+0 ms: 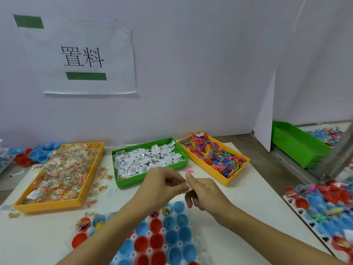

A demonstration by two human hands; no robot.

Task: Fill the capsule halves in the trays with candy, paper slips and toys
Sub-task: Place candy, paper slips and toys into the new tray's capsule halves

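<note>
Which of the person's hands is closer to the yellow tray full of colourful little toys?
The right hand. It is just in front of the toy tray, near its front left side, holding a pink toy. The left hand is farther left, in front of the green tray.

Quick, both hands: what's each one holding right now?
Left hand: fingers pinched on a candy packet.
Right hand: pinching a paper slip and a pink toy.
</note>
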